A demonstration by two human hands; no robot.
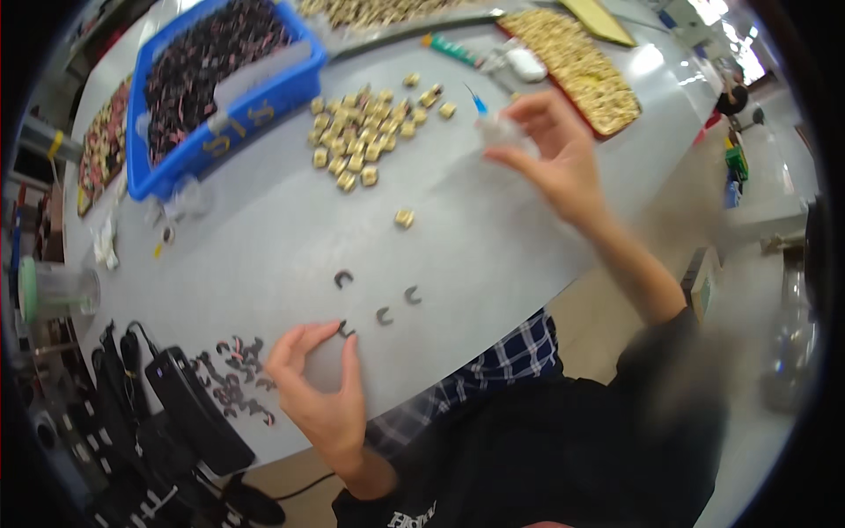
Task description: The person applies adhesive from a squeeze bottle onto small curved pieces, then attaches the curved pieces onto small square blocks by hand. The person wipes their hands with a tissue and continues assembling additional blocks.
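Looking down on a smooth pale grey desk (pixel 493 255). Low and left of centre, the left hand (pixel 317 396), thumb and forefinger curved into a near-closed ring, with a small dark C-shaped piece (pixel 346 332) pinched between the fingertips; contact with the desk impossible to tell. Just beyond these fingertips, one loose dark curved piece (pixel 343 279); to their right, two flat grey C-shaped pieces (pixel 384 316), near each other but apart. Left of the hand, a loose heap of dark and reddish curved pieces (pixel 231 380), beside a long black box (pixel 198 409).

Well apart, farther up and right, the right hand (pixel 559 154), partly curled, with a small translucent bottle (pixel 500 134) held between thumb and fingers, its thin blue needle tip (pixel 481 104) pointing up and leftward. Between the hands and farther off, a single gold-coloured block (pixel 404 218); beyond, a scattered pile of gold-coloured blocks (pixel 356 132). Left of that pile, a blue plastic bin (pixel 297 90) full of dark pieces.
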